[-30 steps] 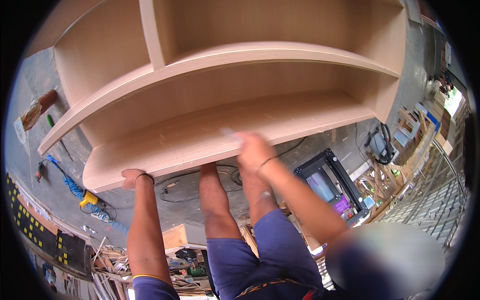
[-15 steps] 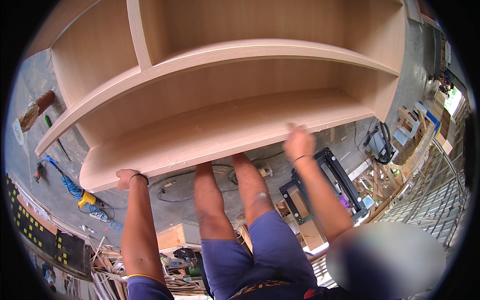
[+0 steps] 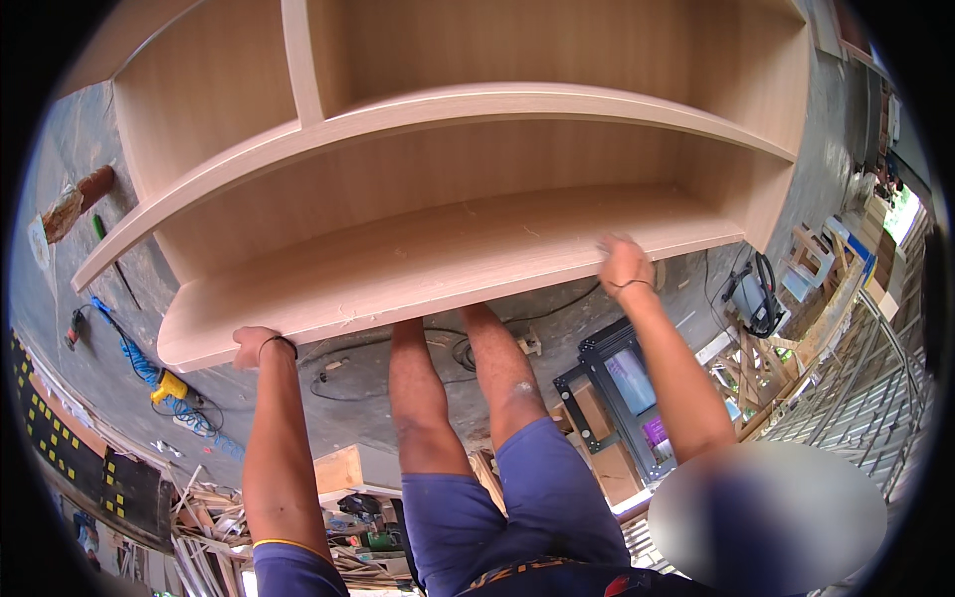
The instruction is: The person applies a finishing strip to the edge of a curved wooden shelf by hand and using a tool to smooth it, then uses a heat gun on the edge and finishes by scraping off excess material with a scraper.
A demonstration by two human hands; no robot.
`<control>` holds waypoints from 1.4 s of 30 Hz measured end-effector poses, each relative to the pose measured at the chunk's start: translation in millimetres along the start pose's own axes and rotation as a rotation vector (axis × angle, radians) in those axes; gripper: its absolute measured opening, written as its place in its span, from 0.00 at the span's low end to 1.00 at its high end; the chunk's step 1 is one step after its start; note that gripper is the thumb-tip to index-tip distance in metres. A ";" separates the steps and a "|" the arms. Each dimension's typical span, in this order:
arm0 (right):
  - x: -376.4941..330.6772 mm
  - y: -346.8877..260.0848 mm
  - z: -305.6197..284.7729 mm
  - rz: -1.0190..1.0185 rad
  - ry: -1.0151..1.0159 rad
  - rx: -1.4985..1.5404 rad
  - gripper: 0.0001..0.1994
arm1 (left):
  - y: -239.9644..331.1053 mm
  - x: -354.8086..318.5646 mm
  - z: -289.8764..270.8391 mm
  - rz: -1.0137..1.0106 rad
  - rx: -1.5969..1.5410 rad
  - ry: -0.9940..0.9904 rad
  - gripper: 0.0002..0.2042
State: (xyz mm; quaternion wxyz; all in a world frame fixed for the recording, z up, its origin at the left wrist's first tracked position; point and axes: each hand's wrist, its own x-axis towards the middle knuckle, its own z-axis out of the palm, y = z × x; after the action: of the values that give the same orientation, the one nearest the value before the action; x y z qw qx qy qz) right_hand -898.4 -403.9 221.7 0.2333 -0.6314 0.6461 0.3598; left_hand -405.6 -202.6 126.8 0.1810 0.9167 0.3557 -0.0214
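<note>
A large light-wood shelf unit [image 3: 473, 104] with curved boards lies in front of me. At the left end of its nearest board [image 3: 438, 261], my left hand [image 3: 259, 346] is closed over the front edge. My right hand [image 3: 626, 264] is at the same edge farther right, its fingers curled together and slightly blurred. Anything small inside those fingers is hidden. Thin curled shavings [image 3: 348, 316] lie on the board, mostly along the front edge left of the middle.
On the floor at left are a yellow power tool [image 3: 171, 386] with a coiled blue hose [image 3: 139, 360] and a green-handled tool [image 3: 98, 227]. A black metal frame [image 3: 587, 398] stands right of my legs. A grey machine [image 3: 753, 297] and wood scraps [image 3: 761, 363] lie farther right.
My right hand has moved right along the board's front edge. My left hand stays on the left end.
</note>
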 end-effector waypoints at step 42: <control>-22.3 -119.6 -2.5 -0.065 -0.270 0.099 0.22 | 13.6 -17.3 -9.4 0.006 0.069 0.012 0.24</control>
State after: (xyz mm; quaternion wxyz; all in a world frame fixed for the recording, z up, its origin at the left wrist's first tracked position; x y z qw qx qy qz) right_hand -778.3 -384.7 219.7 0.3605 -0.5855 0.6052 0.4012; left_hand -410.4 -219.7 142.8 0.1473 0.9236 0.3530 -0.0275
